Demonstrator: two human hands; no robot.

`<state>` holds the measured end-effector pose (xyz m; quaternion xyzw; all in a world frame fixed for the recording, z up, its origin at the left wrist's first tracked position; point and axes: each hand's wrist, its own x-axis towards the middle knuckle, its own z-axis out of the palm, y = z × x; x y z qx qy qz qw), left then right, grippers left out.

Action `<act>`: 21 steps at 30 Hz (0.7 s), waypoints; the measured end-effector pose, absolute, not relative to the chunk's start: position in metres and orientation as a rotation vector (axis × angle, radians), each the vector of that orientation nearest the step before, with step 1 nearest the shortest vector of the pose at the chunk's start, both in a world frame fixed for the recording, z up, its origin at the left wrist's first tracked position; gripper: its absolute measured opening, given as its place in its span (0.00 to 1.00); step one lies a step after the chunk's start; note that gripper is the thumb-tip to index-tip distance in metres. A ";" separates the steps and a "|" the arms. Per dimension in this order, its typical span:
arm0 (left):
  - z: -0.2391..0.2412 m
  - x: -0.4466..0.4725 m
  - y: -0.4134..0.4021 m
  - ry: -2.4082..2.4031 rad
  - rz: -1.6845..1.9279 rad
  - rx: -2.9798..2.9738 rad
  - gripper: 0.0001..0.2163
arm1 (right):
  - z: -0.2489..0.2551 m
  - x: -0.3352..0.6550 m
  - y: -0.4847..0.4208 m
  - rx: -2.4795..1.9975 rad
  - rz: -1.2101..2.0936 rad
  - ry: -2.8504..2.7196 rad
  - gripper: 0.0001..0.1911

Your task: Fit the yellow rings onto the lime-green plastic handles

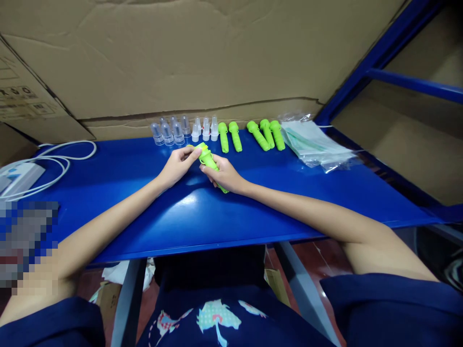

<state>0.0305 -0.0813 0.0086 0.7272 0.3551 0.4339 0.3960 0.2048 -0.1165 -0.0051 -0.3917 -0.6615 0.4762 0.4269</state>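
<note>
A bright green, flashlight-shaped body (210,160) is tilted between my hands above the blue table. My right hand (227,176) is wrapped round its ribbed handle, with the tail end showing below the fingers. My left hand (178,166) has thumb and fingers closed at the wide head, where a yellowish rim shows. Behind them stand several clear plastic domed caps (167,133) and several white-based clear pieces (206,130). To their right lie two green flashlight bodies (235,136), then three more green bodies (266,135).
A clear plastic bag (314,142) with pale contents lies at the right. A coiled white cable (68,161) sits at the left, near a white box (21,178). Cardboard (202,58) walls the back; a blue metal frame (376,62) rises at the right.
</note>
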 end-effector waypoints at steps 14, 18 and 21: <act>-0.005 0.026 -0.063 0.978 1.316 1.845 0.22 | -0.012 0.206 -0.096 -0.975 1.309 -1.320 0.19; 0.000 0.022 -0.065 1.101 1.409 1.931 0.16 | -0.011 0.206 -0.098 -0.944 1.362 -1.385 0.19; 0.005 0.021 -0.070 1.157 1.466 2.024 0.13 | -0.010 0.205 -0.101 -0.930 1.389 -1.424 0.19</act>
